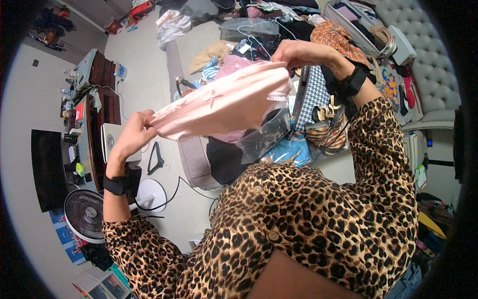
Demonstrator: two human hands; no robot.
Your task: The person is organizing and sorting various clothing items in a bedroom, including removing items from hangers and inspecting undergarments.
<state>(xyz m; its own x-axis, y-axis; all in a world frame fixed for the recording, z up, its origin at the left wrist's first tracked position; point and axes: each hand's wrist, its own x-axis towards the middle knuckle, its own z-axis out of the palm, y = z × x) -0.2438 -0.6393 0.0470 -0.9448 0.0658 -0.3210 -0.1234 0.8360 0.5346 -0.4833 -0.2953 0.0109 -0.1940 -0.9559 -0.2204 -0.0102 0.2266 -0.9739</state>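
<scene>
A pale pink pair of panties (224,102) with a small bow is stretched out between my two hands. My left hand (132,132) pinches one end of its waistband, and my right hand (302,56) grips the other end, higher up in the view. Behind it a darker pink garment (235,65) shows in part. Below hang the edges of a clear plastic bag (267,138) and a black cloth (226,159), both partly hidden. A blue patterned fabric piece (291,149) lies close to my body, beside a striped bra (326,130).
Piled clothes and a wire hanger (257,31) cover the bed ahead. A fabric storage box (354,26) stands near the tufted headboard (429,56). To the left are a standing fan (87,215), a black hanger (155,159) on the floor and a wooden cabinet (102,71).
</scene>
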